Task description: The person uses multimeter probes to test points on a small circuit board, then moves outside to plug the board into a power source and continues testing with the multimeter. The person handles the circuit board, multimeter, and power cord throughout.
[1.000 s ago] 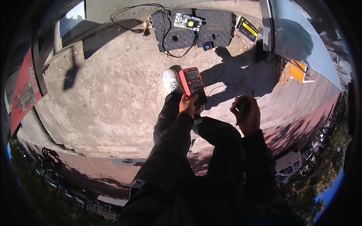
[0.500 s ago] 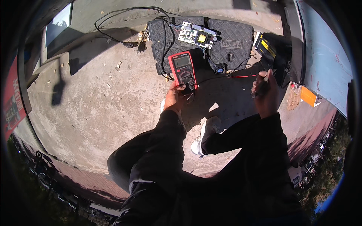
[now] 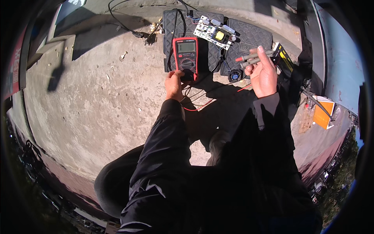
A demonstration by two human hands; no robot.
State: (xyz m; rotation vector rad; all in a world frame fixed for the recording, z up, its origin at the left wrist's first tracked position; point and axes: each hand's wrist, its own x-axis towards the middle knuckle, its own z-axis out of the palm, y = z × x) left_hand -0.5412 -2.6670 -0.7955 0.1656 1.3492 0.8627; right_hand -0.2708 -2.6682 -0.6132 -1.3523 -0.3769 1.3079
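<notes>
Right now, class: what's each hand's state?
Left hand: closed, holding the red-and-black handheld multimeter.
Right hand: partly curled, holding slim grey test probes.

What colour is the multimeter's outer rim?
Red; the multimeter shows best in the head view.

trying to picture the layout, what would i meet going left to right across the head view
Black plug, red multimeter, circuit board, right hand, black-and-yellow box, orange box.
</notes>
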